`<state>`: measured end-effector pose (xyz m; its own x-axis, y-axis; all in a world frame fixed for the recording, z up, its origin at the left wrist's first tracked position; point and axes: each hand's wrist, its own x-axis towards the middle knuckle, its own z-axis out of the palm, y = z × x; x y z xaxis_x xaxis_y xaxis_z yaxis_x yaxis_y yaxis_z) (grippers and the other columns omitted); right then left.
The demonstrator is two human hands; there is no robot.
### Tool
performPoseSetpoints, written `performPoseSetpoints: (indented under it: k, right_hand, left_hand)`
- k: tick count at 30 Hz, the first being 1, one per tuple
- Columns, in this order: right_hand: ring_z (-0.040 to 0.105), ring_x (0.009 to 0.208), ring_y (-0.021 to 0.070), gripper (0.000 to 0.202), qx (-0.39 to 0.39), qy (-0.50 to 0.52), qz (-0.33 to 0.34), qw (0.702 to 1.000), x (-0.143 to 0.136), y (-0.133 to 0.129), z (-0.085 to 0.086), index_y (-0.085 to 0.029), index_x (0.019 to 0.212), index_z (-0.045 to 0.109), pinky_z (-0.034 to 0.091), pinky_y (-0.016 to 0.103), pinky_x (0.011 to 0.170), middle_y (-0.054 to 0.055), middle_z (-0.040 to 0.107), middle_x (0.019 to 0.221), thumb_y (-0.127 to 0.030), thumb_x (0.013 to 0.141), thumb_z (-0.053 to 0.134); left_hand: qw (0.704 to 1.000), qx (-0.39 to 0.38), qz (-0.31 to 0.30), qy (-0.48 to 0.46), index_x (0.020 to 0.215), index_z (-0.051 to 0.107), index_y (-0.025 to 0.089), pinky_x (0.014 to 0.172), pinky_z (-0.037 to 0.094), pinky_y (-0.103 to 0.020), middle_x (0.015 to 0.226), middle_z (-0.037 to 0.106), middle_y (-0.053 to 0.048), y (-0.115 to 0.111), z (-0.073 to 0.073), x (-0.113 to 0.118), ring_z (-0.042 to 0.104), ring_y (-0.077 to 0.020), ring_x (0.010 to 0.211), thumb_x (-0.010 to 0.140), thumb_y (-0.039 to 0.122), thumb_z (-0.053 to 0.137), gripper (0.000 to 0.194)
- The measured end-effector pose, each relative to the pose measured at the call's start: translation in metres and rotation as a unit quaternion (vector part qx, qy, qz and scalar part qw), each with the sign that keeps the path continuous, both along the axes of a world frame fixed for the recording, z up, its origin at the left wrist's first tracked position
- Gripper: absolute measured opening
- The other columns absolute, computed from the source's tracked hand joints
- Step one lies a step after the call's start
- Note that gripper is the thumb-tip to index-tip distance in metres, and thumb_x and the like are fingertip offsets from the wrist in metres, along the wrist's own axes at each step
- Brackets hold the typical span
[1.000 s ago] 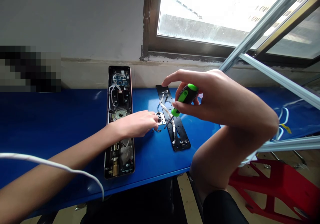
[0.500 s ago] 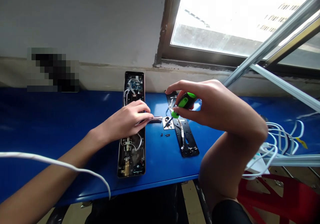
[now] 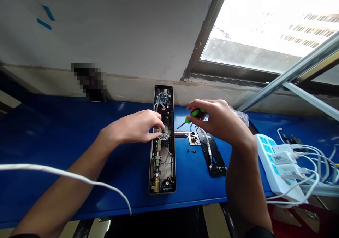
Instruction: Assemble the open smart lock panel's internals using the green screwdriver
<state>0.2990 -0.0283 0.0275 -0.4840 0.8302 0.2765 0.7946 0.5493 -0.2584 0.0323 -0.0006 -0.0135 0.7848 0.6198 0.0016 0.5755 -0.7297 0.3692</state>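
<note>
A long open device housing [image 3: 174, 153] stands upright in view on the blue table, with circuit boards, wires and a brass part inside. My left hand [image 3: 149, 126] reaches over its middle, thumb and fingertips close together at a round part with coiled wire; anything pinched there is too small to name. My right hand [image 3: 215, 116] holds a green and black screwdriver [image 3: 196, 113], its tip pointing down-left, off the small square board [image 3: 194, 138]. A reddish cylinder [image 3: 181, 134] lies between housing and board. Several small screws [image 3: 194, 151] lie below the board.
A black perforated plate [image 3: 215, 160] with wiring lies right of the board. Further right is a white power strip [image 3: 267, 163] with plugged adapters and white cables. A white cable [image 3: 106, 184] crosses my left forearm. Metal bars, a window and the wall stand behind.
The view has shifted left, so the table objects appear further right. My left hand has moved from the cylinder to inside the housing. The screwdriver has lifted away from the square board.
</note>
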Motion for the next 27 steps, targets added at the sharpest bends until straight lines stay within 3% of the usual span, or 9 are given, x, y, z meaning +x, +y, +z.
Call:
performPoseSetpoints:
  k: [8, 12, 14, 19, 24, 27]
  right_hand:
    - [0.069, 0.080, 0.0174, 0.015, -0.007, 0.028, -0.059, 0.998, -0.017, -0.014, -0.032, -0.020, 0.106, 0.070, 0.055, 0.031, 0.071, 0.006, 0.075, 0.101, -0.028, 0.098, 0.060]
    - [0.071, 0.085, 0.0208, 0.022, -0.100, 0.002, -0.130, 0.986, -0.022, -0.028, -0.048, -0.022, 0.114, 0.069, 0.055, 0.034, 0.072, 0.008, 0.076, 0.106, -0.030, 0.097, 0.057]
    - [0.072, 0.078, 0.0209, 0.026, -0.137, -0.007, -0.144, 0.980, -0.025, -0.033, -0.057, -0.023, 0.118, 0.068, 0.053, 0.033, 0.065, 0.009, 0.077, 0.103, -0.031, 0.097, 0.056]
    - [0.072, 0.076, 0.0206, 0.031, -0.176, -0.023, -0.150, 0.973, -0.033, -0.036, -0.080, -0.024, 0.123, 0.066, 0.052, 0.032, 0.066, 0.008, 0.079, 0.098, -0.031, 0.094, 0.058]
    - [0.070, 0.077, 0.0225, 0.032, -0.173, -0.049, -0.153, 0.972, -0.040, -0.031, -0.092, -0.023, 0.125, 0.064, 0.044, 0.030, 0.065, 0.007, 0.077, 0.089, -0.031, 0.094, 0.056]
    - [0.066, 0.069, 0.0200, 0.033, -0.170, -0.062, -0.159, 0.971, -0.042, -0.029, -0.098, -0.024, 0.124, 0.064, 0.038, 0.028, 0.059, 0.005, 0.075, 0.084, -0.030, 0.094, 0.056]
  left_hand:
    - [0.999, -0.029, -0.025, 0.026, 0.106, 0.082, 0.026, 0.077, 0.052, -0.028, 0.102, 0.075, -0.004, 0.000, -0.003, -0.005, 0.070, -0.0193, 0.092, 0.090, 0.021, 0.072, 0.019]
    - [0.999, -0.010, -0.025, 0.023, 0.107, 0.080, 0.023, 0.080, 0.052, -0.029, 0.104, 0.074, -0.006, -0.001, -0.006, -0.006, 0.070, -0.0205, 0.095, 0.092, 0.024, 0.069, 0.018]
    - [0.999, -0.003, -0.027, 0.028, 0.103, 0.079, 0.022, 0.078, 0.051, -0.029, 0.103, 0.073, -0.006, -0.001, -0.006, -0.007, 0.069, -0.0207, 0.092, 0.093, 0.026, 0.069, 0.015]
    - [0.999, 0.012, -0.020, 0.021, 0.126, 0.073, 0.024, 0.079, 0.051, -0.030, 0.111, 0.074, -0.006, -0.004, -0.007, -0.005, 0.070, -0.0226, 0.097, 0.091, 0.023, 0.071, 0.035]
    - [0.999, -0.001, -0.039, 0.027, 0.090, 0.076, 0.020, 0.074, 0.049, -0.030, 0.095, 0.073, -0.005, -0.005, -0.005, -0.001, 0.070, -0.0213, 0.087, 0.089, 0.018, 0.070, 0.007]
    - [0.999, -0.007, -0.034, 0.011, 0.092, 0.074, 0.021, 0.076, 0.049, -0.029, 0.096, 0.073, -0.004, -0.004, -0.004, -0.004, 0.069, -0.0202, 0.089, 0.089, 0.018, 0.069, 0.006]
